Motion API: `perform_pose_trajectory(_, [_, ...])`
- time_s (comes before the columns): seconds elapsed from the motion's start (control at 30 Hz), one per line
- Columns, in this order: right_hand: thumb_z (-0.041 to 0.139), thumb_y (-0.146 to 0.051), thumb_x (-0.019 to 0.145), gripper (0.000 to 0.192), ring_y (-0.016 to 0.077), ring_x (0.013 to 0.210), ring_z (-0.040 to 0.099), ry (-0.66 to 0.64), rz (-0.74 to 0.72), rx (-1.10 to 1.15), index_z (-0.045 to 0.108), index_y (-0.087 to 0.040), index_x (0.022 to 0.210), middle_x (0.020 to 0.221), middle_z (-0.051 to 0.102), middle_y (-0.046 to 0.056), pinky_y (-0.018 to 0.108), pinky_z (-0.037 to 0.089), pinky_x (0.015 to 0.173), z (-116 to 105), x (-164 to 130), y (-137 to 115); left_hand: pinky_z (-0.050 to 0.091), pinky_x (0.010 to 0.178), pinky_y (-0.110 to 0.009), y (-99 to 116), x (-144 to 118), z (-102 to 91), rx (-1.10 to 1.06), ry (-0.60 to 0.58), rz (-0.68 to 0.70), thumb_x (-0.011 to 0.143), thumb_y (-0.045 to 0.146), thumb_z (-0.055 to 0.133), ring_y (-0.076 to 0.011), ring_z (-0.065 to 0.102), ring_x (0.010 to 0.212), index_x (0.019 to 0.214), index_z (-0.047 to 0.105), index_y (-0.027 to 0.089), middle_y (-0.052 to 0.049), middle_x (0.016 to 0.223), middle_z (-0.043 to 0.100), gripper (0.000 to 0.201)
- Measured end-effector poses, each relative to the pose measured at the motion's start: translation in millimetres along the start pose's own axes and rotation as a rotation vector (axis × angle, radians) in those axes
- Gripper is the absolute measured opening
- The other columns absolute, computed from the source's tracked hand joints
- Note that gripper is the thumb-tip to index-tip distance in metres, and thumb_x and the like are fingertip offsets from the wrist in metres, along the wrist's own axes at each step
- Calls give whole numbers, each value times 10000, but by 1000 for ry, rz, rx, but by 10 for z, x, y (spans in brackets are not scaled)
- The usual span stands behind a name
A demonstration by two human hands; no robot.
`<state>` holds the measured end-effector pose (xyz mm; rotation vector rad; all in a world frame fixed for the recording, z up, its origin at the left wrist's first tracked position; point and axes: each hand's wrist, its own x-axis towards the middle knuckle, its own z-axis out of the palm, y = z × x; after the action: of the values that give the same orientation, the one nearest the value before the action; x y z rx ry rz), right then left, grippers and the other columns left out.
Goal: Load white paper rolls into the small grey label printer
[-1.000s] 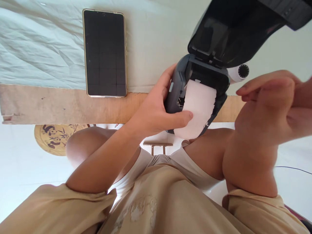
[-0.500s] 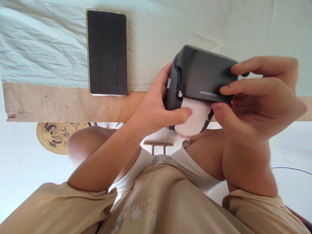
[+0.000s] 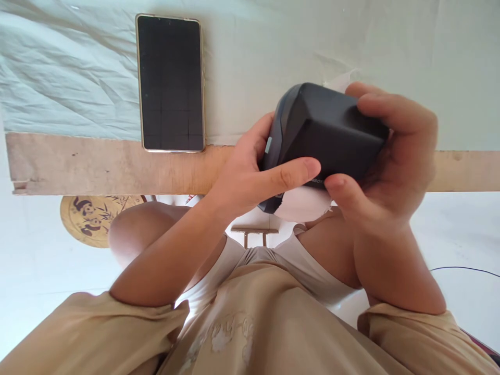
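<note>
Both the left hand (image 3: 250,177) and right hand (image 3: 386,156) grip a dark printer (image 3: 328,135); its lettering is unreadable. White paper (image 3: 302,203) protrudes beneath. A phone (image 3: 171,83) lies nearby.

The person wears a loose beige short-sleeved top with a faint pale print on the chest, and light shorts below it. Both forearms are bare from the sleeve hems to the fingers. The left hand (image 3: 250,179) and right hand (image 3: 390,156) carry no rings or watch; nails are short and unpainted.
</note>
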<state>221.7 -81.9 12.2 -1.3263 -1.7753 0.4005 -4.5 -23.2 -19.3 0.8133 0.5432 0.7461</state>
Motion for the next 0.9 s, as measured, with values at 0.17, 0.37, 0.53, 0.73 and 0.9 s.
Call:
perform_pose_trajectory(0.17, [764,-709,1239,705,347,1683,741,-84,-160,-64,565,-573,1901,1734,710,22,606,767,1338,-56,27,154,679,1183,-371,38,5,-26,0,-8,26,1003,348,1060,-259,800,1464,1482,823,333,14,1436,868,535])
perform_pose_trajectory(0.37, [779,-683,1246,685,339,1771,690,-104,-117,-48,551,-602,1887,1728,690,32,559,814,1241,-51,12,197,659,1253,-418,101,-11,-19,43,36,-40,1010,339,1043,-281,787,1513,1501,811,358,27,1477,867,544])
perform_pose_trajectory(0.53, [715,-727,1273,616,365,1776,699,-36,-96,-22,608,-546,1853,1749,704,54,565,854,1163,7,-34,244,679,1262,-459,102,8,88,-61,64,-43,1155,566,903,-339,826,1538,1480,808,302,-38,1402,883,429])
perform_pose_trajectory(0.73, [651,-707,1304,628,278,1544,774,-71,-62,-25,573,-538,1904,1821,620,91,248,647,615,-66,-58,257,712,1292,-484,103,82,235,-190,226,-17,1268,366,668,-327,843,1565,1260,840,217,-57,1290,923,227])
perform_pose_trajectory(0.9, [824,-711,1205,691,243,1351,824,-80,-30,7,616,-616,1857,1824,648,31,287,572,504,-105,-9,120,705,1333,-487,128,86,284,-261,304,29,1246,345,674,-350,796,1638,1061,830,218,-68,1166,909,273])
